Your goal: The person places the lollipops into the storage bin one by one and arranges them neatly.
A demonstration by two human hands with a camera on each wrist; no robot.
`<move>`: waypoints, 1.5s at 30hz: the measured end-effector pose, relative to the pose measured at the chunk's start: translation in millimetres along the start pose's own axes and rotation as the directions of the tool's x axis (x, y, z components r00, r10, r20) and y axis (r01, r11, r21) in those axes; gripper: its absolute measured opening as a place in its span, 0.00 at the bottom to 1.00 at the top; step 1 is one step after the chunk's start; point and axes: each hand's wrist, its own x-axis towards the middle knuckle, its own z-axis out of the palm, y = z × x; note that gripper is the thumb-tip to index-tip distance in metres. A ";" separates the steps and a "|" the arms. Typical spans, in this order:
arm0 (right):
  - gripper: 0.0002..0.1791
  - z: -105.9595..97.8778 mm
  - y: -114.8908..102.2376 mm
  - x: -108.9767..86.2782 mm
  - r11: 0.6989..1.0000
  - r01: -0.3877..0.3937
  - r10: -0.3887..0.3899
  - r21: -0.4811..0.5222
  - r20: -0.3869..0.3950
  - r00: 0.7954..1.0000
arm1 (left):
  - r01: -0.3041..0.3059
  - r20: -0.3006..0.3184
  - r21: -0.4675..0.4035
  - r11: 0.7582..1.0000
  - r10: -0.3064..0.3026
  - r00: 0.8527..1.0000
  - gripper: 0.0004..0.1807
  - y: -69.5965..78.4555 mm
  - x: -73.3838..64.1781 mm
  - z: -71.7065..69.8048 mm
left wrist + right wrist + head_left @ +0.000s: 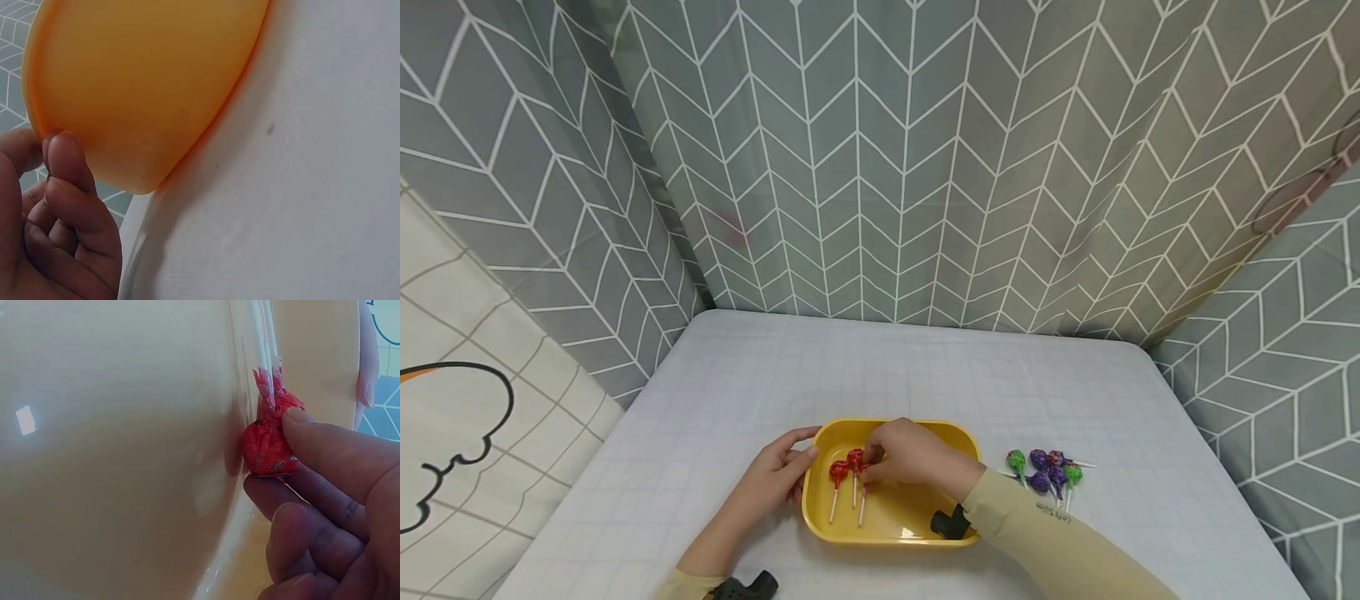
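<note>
A yellow tray (906,515) stands near the front of the table. My left hand (775,473) grips its left rim between thumb and fingers; in the left wrist view the thumb lies against the tray's wall (144,94). Over the inside of the tray, my right hand (913,454) pinches a red-wrapped lollipop (269,447) by its head, the white stick pointing toward the front. Two more red lollipops, one at the left (838,472) and one beside it (854,458), lie in the left part of the tray with sticks forward.
Right of the tray, a loose group of purple and green lollipops (1039,482) lies on the white tablecloth (880,367). Grey patterned curtains (880,167) hang behind the table and along its sides.
</note>
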 end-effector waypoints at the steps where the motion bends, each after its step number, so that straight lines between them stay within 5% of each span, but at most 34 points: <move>1: 0.08 0.3 0.3 0.3 1.000 -0.001 0.001 0.001 0.000 1.000 | 0.001 -0.006 0.003 1.000 -0.001 1.000 0.23 -3.1 1.3 0.1; 9: 0.09 1.5 1.0 2.2 1.000 -0.003 0.003 0.001 0.001 1.000 | 0.015 -0.038 0.011 1.000 -0.014 0.999 0.22 -14.5 5.9 1.0; 18: 0.10 1.6 0.3 4.0 1.000 0.009 -0.009 -0.009 0.002 1.000 | 0.007 -0.005 -0.004 1.000 -0.007 1.000 0.22 15.1 -6.4 0.8; 45: 0.08 -1.9 0.3 1.0 1.000 -0.001 0.001 0.000 -0.003 1.000 | 0.000 -0.007 -0.005 1.000 0.000 1.000 0.22 16.0 -6.4 1.7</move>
